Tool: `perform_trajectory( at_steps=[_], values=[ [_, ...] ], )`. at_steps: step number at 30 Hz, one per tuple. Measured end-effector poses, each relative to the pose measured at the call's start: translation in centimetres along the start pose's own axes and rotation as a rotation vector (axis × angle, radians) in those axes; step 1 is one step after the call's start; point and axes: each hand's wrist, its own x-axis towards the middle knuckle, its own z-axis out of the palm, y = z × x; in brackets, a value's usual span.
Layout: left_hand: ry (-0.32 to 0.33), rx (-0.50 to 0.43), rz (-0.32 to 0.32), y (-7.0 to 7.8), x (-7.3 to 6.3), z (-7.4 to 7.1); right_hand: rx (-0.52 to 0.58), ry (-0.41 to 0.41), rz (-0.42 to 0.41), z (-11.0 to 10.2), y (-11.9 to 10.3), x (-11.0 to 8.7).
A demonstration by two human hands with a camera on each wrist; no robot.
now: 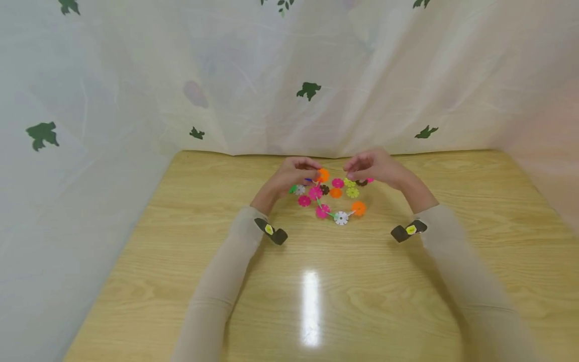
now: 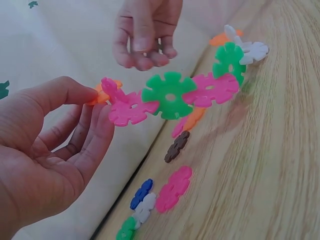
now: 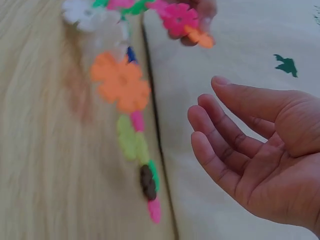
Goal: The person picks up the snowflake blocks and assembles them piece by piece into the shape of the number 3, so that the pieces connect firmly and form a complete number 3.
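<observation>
My left hand [image 1: 291, 173] pinches an orange flower-shaped plastic disc [image 2: 105, 93] between thumb and fingers. It ends a chain of slotted discs joined edge to edge. After it come pink discs and a green disc [image 2: 170, 95], then a white disc [image 1: 341, 217] and an orange disc [image 1: 359, 208] at the far end. In the left wrist view, the chain's near part hangs above the table. Across from it, my right hand [image 3: 255, 155] holds nothing, its fingers loosely bent and thumb apart from them.
Loose discs lie on the wooden table [image 1: 271, 281] beneath and behind the chain: pink [image 2: 174, 189], brown [image 2: 177, 146], blue [image 2: 142, 194] and yellow-green [image 1: 353, 192] among them. A pale curtain [image 1: 253, 100] with green leaf-like patches hangs at the table's back edge.
</observation>
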Motion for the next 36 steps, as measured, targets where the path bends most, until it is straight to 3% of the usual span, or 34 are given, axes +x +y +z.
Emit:
perform_trajectory(
  at_steps=[6,13,23,36],
  values=[
    [-0.019,-0.024,0.001,0.0,0.0,-0.1,-0.091,-0.075,0.014,-0.4,1.6,-0.3],
    [-0.037,-0.036,0.002,0.1,-0.1,0.0,-0.102,-0.12,-0.021,-0.2,3.0,-0.5],
    [-0.051,-0.05,-0.003,-0.1,0.1,0.0,-0.214,-0.142,-0.066,0.2,3.7,-0.3],
    [-0.053,-0.043,-0.008,-0.3,0.2,0.0,-0.265,-0.154,-0.068,0.7,3.7,0.0]
  ],
)
